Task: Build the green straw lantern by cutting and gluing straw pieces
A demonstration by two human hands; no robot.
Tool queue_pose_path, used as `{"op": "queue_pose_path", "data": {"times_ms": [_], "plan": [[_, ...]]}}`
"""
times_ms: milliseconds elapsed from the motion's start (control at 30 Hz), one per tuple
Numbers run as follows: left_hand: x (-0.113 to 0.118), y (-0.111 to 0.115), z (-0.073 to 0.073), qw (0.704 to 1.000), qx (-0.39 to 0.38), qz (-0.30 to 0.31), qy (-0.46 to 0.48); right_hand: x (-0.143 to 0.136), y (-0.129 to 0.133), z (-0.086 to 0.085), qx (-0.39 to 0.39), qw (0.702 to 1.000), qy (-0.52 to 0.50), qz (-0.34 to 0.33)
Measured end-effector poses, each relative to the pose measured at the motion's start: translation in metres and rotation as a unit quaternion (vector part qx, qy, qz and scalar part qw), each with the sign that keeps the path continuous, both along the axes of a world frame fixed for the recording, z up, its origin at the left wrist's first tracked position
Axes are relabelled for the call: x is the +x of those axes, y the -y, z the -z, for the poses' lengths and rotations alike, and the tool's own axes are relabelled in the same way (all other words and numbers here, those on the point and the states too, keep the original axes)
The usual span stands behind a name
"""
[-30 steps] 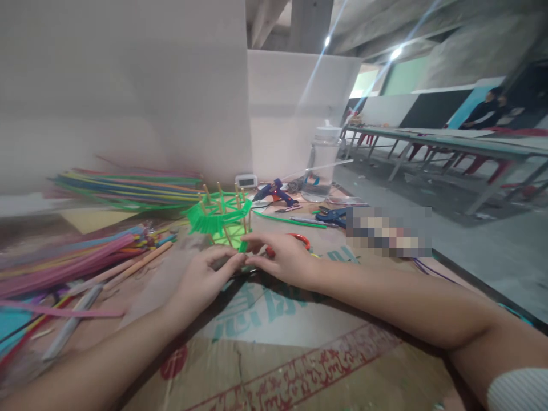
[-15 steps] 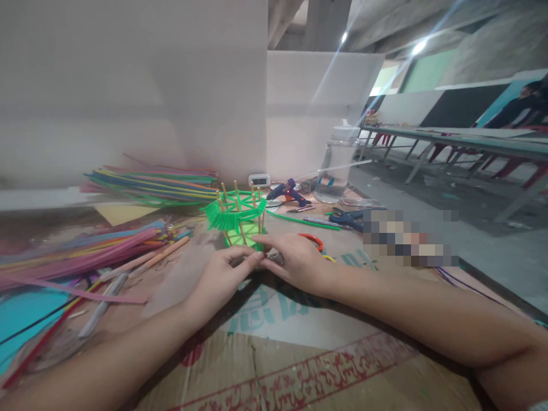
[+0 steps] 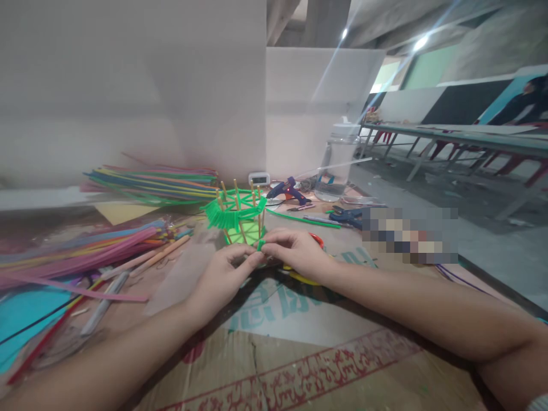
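A small bright green piece (image 3: 261, 244), apparently a short bit of pipe cleaner, is pinched between the fingertips of both hands. My left hand (image 3: 229, 268) comes from the lower left, its thumb and finger closed on it. From the right, my right hand (image 3: 302, 254) meets it with thumb and fingers pressed together. Just behind them stands a green model (image 3: 237, 214): thin wooden sticks rise from a round green base through a ring with a fringed green edge. Beside and under my right hand, scissors-like handles, one red (image 3: 317, 240) and one yellow (image 3: 305, 278), are partly hidden.
Bundles of coloured pipe cleaners (image 3: 158, 184) lie at the left. A blue glue gun (image 3: 289, 190), a small white digital display (image 3: 259, 178) and a clear water bottle (image 3: 336, 162) stand behind. Pliers (image 3: 349, 217) lie to the right. A person (image 3: 528, 105) is at a far table.
My right hand's index finger has drawn back from the model's base to the left fingertips, exposing the green piece. More of the yellow handle shows. My left hand stays nearly still.
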State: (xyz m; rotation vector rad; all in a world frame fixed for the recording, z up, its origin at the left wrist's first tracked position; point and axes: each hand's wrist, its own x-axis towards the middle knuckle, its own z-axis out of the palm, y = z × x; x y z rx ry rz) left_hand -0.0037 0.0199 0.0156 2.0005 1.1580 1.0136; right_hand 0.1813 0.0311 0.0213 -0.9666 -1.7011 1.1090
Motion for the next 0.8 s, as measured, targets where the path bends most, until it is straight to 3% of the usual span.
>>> {"op": "queue_pose_path", "data": {"times_ms": [233,800], "plan": [[-0.0004,-0.0016,0.0032,1.000,0.003,0.015,-0.011,-0.0004,0.0010,0.0057,-0.119,0.989,-0.083,-0.025],[-0.0006,0.0000,0.0017,1.000,-0.011,0.004,0.001,-0.0023,-0.0005,0.0072,-0.125,0.988,-0.095,-0.009]]}}
